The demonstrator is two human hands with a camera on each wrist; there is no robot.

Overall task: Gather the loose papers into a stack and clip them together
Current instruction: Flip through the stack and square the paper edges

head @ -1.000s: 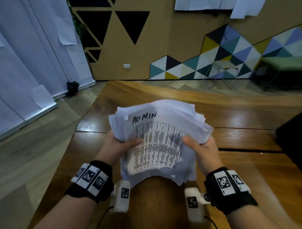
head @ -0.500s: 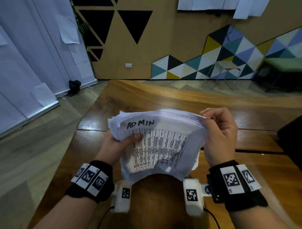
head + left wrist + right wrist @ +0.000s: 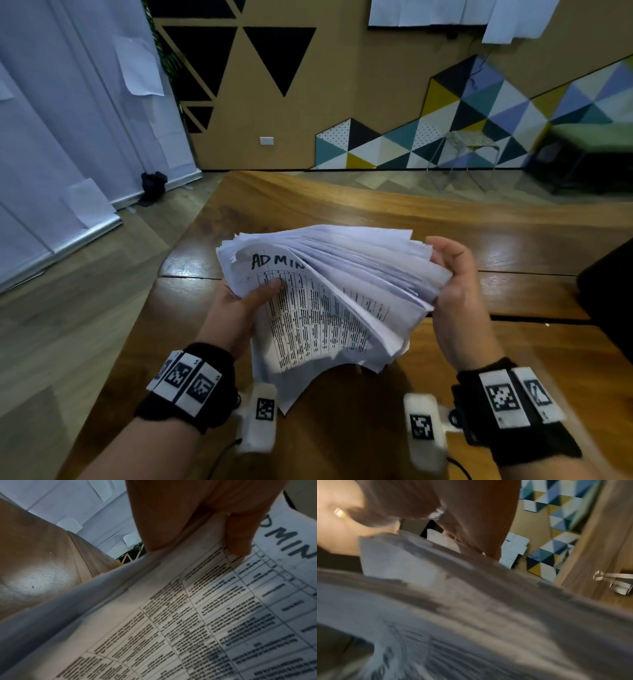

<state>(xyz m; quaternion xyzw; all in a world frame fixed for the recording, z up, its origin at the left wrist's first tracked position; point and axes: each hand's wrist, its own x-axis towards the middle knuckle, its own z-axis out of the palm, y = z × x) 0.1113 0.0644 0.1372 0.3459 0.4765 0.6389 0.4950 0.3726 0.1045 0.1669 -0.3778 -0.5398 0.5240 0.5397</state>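
Note:
A thick, uneven bundle of white papers (image 3: 329,298) is held up above the wooden table (image 3: 342,212); its top sheet bears a printed table and the handwritten word "ADMIN". My left hand (image 3: 239,301) grips the bundle's left edge, thumb (image 3: 240,534) pressed on the top sheet (image 3: 188,615). My right hand (image 3: 452,274) curls round the upper right corner, where the sheets fan apart. The right wrist view shows the blurred papers (image 3: 453,608) close up and a metal binder clip (image 3: 614,581) lying on the table at the far right. The clip is hidden in the head view.
A dark object (image 3: 609,301) sits at the table's right edge. The table's left edge (image 3: 144,308) drops to wooden floor. White curtains (image 3: 68,137) hang on the left; a wall with coloured triangles (image 3: 479,130) stands behind.
My right hand moved from the bundle's lower right side up to its top right corner. The bundle tilted and its right-hand sheets have fanned apart. The left hand kept its grip.

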